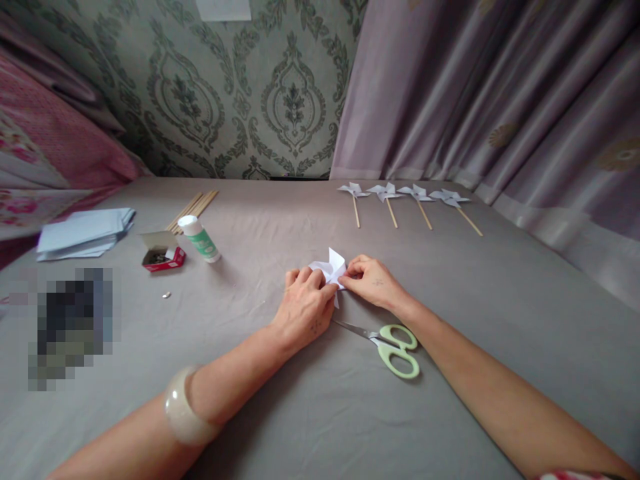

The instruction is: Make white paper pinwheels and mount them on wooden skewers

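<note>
A white paper pinwheel (pixel 334 265), with its folded blades standing up, is between my two hands near the middle of the cloth. My left hand (pixel 306 303) grips it from the left, the fingers curled over its blades. From the right, my right hand (pixel 373 280) pinches the paper near the pinwheel's centre with thumb and fingertips. Whether a small pin is also in that pinch is hidden. Just below both hands lie scissors (pixel 397 347) with pale green handles, their blades pointing left toward my left hand.
Several finished pinwheels (pixel 417 193) on sticks lie in a row at the back right. To the left are a glue stick (pixel 200 239), a small red box (pixel 164 257) of metal pieces, wooden sticks (pixel 193 210) and stacked paper (pixel 85 232). A tiny shiny piece (pixel 167 295) lies near the box.
</note>
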`<state>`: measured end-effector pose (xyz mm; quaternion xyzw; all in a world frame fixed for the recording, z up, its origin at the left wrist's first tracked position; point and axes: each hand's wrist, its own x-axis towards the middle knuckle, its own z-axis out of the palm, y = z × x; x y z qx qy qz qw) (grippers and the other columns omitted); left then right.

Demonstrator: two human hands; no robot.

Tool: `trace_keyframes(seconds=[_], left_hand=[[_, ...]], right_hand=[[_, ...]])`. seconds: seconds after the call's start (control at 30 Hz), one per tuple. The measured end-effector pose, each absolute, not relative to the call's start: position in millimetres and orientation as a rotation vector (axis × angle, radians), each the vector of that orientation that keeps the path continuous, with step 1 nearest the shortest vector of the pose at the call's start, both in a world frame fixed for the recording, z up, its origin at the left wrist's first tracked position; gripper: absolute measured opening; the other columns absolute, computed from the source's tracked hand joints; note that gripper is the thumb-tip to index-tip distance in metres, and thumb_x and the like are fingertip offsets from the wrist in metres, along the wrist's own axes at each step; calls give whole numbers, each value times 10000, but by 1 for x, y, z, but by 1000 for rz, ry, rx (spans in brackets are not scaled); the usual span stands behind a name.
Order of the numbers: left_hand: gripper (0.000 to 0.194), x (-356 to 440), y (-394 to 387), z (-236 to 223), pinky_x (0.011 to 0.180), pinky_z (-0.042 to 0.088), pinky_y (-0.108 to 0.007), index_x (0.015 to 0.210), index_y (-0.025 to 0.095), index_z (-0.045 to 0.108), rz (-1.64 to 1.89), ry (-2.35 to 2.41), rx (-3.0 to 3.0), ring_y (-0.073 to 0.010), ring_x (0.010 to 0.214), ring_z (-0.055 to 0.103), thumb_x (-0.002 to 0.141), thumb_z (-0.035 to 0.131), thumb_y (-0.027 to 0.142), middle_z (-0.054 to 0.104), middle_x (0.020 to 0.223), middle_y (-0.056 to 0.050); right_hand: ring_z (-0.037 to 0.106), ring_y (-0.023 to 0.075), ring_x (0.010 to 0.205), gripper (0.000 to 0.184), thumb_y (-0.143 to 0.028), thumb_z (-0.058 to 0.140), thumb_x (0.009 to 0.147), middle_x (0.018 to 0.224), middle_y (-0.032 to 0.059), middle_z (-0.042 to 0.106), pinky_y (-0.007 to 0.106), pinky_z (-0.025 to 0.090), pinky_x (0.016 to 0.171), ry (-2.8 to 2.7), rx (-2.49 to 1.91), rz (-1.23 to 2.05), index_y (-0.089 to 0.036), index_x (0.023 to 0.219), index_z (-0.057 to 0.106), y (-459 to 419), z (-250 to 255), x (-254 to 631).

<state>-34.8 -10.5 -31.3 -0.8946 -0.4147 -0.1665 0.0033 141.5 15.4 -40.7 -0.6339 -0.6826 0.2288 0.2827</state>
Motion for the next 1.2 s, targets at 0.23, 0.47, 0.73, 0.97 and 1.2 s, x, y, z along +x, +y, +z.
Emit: trace_keyframes(seconds=[0.23, 0.47, 0.73, 0.97, 1.2], left_hand=[[259, -35, -11, -32, 819, 309, -394, 944, 233, 679, -523, -1296, -2796, -221, 882, 457, 901, 425, 259, 575, 886, -71], [277, -34, -11, -31, 827, 310, -402, 981, 238, 682, -513, -1300, -2814, -222, 886, 453, 904, 417, 252, 568, 885, -74], [284, -34, -10, -32, 821, 314, -399, 949, 228, 688, -510, -1292, -2809, -223, 881, 453, 912, 408, 260, 568, 869, -74], [287, -34, -11, -33, 823, 309, -399, 949, 225, 694, -538, -1271, -2819, -224, 890, 448, 910, 412, 254, 574, 867, -75], [276, -34, -10, -33, 825, 303, -401, 948, 226, 696, -534, -1271, -2812, -226, 891, 450, 901, 425, 252, 579, 876, -80]], right_hand=[[576, 145, 728, 146, -282, 628, 689, 795, 32, 623, 250, 421, 698, -1823, -1714, 629, -157, 616, 644, 15, -42, 141], [556, 135, 697, 160, -280, 619, 697, 784, 32, 609, 242, 409, 666, -1835, -1710, 621, -151, 603, 637, 15, -42, 142], [564, 141, 713, 139, -269, 626, 692, 795, 28, 616, 249, 414, 691, -1821, -1757, 602, -151, 621, 650, 14, -40, 139], [568, 136, 711, 114, -245, 643, 695, 779, 20, 625, 249, 425, 697, -1805, -1746, 552, -155, 628, 660, 11, -37, 137], [569, 120, 660, 156, -213, 558, 785, 824, 43, 643, 248, 450, 661, -1801, -1561, 478, -164, 779, 706, 3, -39, 143]])
